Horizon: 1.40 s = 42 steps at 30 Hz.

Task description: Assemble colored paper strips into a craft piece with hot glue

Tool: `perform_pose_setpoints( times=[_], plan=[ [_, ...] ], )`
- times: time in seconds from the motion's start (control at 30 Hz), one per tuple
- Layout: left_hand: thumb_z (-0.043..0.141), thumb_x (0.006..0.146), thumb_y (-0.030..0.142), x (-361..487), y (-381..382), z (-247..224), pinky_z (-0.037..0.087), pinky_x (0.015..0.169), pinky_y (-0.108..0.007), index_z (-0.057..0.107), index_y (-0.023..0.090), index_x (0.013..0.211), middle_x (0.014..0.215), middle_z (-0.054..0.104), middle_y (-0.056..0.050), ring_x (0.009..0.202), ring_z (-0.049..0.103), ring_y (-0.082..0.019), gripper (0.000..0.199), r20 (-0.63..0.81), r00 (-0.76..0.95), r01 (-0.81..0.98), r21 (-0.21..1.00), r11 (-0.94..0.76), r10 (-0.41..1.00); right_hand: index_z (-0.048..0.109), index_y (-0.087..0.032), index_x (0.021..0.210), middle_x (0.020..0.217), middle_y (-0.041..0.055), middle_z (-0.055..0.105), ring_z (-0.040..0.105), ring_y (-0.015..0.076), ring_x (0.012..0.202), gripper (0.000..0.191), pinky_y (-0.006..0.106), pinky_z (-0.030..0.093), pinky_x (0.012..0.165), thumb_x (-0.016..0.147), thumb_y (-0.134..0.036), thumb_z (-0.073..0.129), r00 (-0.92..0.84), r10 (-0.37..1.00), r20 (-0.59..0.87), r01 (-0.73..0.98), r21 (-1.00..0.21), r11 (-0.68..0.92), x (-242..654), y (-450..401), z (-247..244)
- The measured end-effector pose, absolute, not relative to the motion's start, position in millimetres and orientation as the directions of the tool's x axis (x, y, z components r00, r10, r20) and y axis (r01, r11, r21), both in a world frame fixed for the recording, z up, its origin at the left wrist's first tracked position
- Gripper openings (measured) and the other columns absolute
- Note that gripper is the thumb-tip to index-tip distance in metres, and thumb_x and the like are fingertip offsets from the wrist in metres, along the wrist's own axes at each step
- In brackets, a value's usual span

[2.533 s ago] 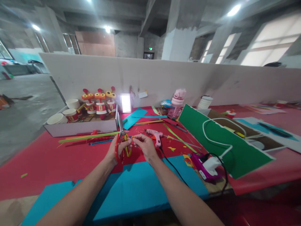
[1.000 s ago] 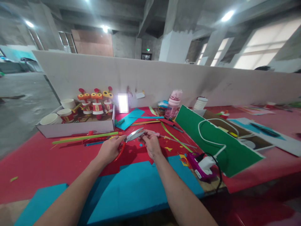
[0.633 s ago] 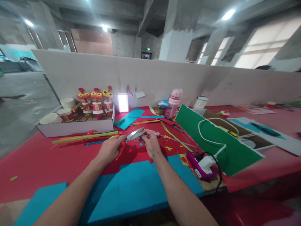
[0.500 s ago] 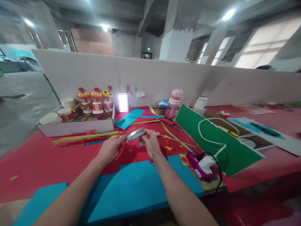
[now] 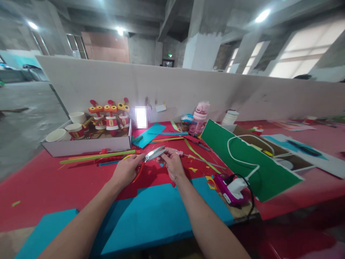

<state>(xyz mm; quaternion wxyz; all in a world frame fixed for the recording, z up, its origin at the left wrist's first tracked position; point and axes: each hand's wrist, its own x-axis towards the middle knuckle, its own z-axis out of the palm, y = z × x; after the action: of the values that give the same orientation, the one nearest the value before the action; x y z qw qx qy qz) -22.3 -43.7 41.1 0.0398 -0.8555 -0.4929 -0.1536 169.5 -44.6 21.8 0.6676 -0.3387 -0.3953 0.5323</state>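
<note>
My left hand (image 5: 128,169) is wrapped round the red handle of a pair of scissors (image 5: 154,154), whose silver blades point right. By the blade tips, my right hand (image 5: 172,163) has its fingers pinched together; whatever they hold is too small to make out. Beneath the hands lies a red table surface (image 5: 102,180), with a small blue scrap (image 5: 161,165) between them. Yellow scraps (image 5: 192,169) are scattered right of my right hand. Blue sheets (image 5: 151,216) lie under my forearms along the near edge.
A white box (image 5: 88,148) with cups and red-yellow figures stands at the back left. Behind are a pink bottle (image 5: 198,117) and a wall panel (image 5: 172,86). On the right are a purple power strip (image 5: 231,194) with cables and a green-sided box (image 5: 242,165).
The scissor blades have drawn closer together. Both hands have stayed in nearly the same place.
</note>
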Motion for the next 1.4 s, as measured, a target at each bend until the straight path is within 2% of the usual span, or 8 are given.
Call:
perform_pose_setpoints(
  times=[0.6,1.1,1.4],
  plan=[
    [0.041,0.081,0.015,-22.9,-43.9,42.4,0.043,0.065,-0.028,0.047,0.027,0.125,0.108,0.06,-0.008,0.092,0.059,-0.022,0.046,0.296,0.484,0.864,-0.011,-0.504,0.823,0.062,-0.016,0.073,0.061,-0.0028,0.061,0.059,0.0092,0.056,0.016,0.024,0.054,0.061,0.064,-0.025,0.071,0.117,0.977,0.178,-0.464,-0.86,0.213,169.1,-47.6,25.4],
    [0.041,0.082,0.017,-24.7,-41.0,40.8,0.044,0.069,-0.028,0.047,0.028,0.125,0.11,0.062,-0.007,0.094,0.061,-0.023,0.045,0.268,0.487,0.859,0.026,-0.512,0.831,0.06,-0.017,0.073,0.059,-0.0033,0.06,0.06,0.0098,0.055,0.015,0.025,0.054,0.06,0.065,-0.025,0.069,0.138,0.972,0.188,-0.418,-0.879,0.23,170.4,-45.2,22.6],
    [0.042,0.082,0.019,-24.3,-42.1,42.7,0.044,0.068,-0.028,0.048,0.028,0.125,0.111,0.062,-0.008,0.094,0.061,-0.023,0.044,0.259,0.49,0.86,0.01,-0.51,0.832,0.059,-0.017,0.073,0.057,-0.0029,0.061,0.06,0.01,0.053,0.014,0.024,0.053,0.058,0.065,-0.025,0.068,0.138,0.974,0.181,-0.388,-0.895,0.221,171.1,-45.2,22.1]
  ],
)
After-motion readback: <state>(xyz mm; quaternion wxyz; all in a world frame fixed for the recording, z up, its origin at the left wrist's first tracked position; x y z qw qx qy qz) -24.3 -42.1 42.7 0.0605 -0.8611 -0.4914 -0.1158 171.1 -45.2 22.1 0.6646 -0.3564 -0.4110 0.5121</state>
